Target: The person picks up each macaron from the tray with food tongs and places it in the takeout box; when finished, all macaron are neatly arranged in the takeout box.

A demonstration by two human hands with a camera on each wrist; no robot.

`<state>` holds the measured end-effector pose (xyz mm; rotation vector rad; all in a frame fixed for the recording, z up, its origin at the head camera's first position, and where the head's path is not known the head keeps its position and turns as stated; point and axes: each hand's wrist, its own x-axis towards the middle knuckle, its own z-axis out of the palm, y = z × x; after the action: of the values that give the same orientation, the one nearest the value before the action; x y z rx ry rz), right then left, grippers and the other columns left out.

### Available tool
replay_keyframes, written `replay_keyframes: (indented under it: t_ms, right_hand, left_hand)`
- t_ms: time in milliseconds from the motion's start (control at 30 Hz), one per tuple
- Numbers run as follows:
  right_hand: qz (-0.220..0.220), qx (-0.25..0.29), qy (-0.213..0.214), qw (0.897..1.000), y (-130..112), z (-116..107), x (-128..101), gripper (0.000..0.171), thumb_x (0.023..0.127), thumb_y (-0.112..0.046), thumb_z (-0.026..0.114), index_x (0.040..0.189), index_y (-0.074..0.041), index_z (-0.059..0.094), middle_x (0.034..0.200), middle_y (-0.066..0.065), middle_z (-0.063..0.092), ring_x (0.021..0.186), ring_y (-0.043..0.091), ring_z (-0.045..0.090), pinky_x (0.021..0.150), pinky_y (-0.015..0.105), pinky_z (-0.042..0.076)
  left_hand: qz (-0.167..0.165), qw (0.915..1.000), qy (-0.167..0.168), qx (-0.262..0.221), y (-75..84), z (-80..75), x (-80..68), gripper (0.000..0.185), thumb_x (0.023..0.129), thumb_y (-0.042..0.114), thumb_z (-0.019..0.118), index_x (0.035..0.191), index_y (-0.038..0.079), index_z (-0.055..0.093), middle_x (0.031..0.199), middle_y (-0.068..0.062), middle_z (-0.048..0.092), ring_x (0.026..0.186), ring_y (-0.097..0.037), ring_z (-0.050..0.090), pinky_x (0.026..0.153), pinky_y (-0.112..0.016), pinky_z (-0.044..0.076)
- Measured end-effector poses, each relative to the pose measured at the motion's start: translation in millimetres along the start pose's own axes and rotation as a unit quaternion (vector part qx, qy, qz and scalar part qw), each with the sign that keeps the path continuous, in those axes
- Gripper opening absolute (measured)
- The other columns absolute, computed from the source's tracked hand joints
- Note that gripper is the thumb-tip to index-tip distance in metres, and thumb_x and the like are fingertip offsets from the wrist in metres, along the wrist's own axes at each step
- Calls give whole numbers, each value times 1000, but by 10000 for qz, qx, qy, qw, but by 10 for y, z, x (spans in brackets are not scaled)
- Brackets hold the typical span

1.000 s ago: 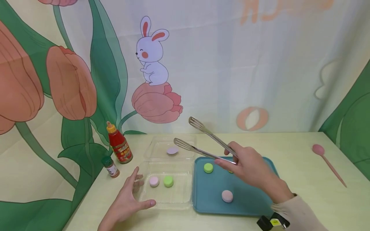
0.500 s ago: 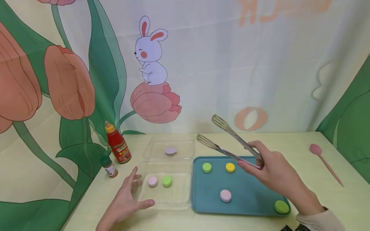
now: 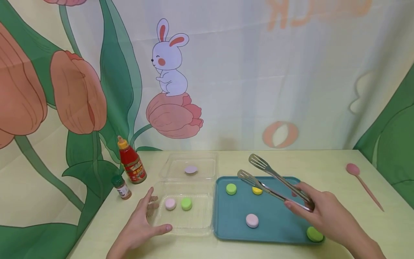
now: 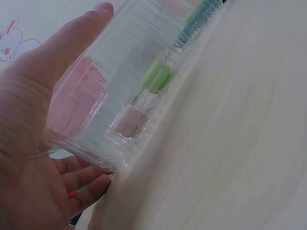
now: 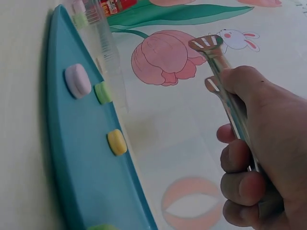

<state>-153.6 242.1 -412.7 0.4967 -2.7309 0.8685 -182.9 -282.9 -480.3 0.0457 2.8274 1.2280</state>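
My right hand grips the metal tongs, whose slotted ends stand apart with nothing between them. They hang over the blue tray. On it lie a light green macaron, a yellow macaron, a pink macaron and a darker green macaron. To the left, my left hand rests at the left end of the clear plastic box, thumb stretched along the near side. A pale pink macaron and a green macaron sit inside it.
The box's raised clear lid stands at the back, with a lilac oval on it. A red sauce bottle and a small green-capped jar stand at the left. A pink spoon lies at the far right.
My right hand has drawn the tongs rightward, then lowered them over the tray. The yellow and darker green macarons have come into sight. My left hand has stayed at the box.
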Motion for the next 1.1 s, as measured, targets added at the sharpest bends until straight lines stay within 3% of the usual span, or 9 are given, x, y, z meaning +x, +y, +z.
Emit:
replay_keyframes:
  t_ms: [233,367,700,900,1100]
  right_hand:
    - [-148,71,-528,9985,141,69,-162,22,97,-46,72,93,-34,54,58,-19,32,51,-2,32,46,19,30]
    - [-315,198,-978,9945,190,103,-219,17,98,-45,71,97,-33,58,59,-21,37,52,-3,37,47,19,34]
    - [-68,413,-1975,9794,258,151,-249,23,101,-50,64,100,-27,60,67,-20,48,60,-3,48,52,21,40]
    - [-288,425,-2066,9771,298,178,-265,22,101,-49,64,100,-28,60,71,-21,54,63,-5,50,55,20,42]
    - [-146,349,-2115,9767,319,181,-286,25,99,-52,65,96,-28,58,67,-21,48,60,-4,47,53,21,40]
  left_hand:
    - [24,10000,27,12,0,3,-8,137,69,58,93,167,24,5,161,-9,38,144,-34,47,116,-66,34]
    - [48,10000,38,31,-2,5,-7,136,69,58,93,167,24,5,161,-9,38,144,-34,47,116,-66,34]
    - [52,10000,12,5,5,-3,-15,136,69,57,92,167,23,5,161,-9,38,145,-33,47,116,-67,33]
    - [59,10000,18,-7,-1,-11,-22,137,68,57,93,167,24,5,162,-8,38,145,-33,47,117,-66,33]
    - [77,10000,19,-12,-8,-4,-11,137,69,57,93,167,23,5,161,-8,38,145,-33,47,117,-66,33]
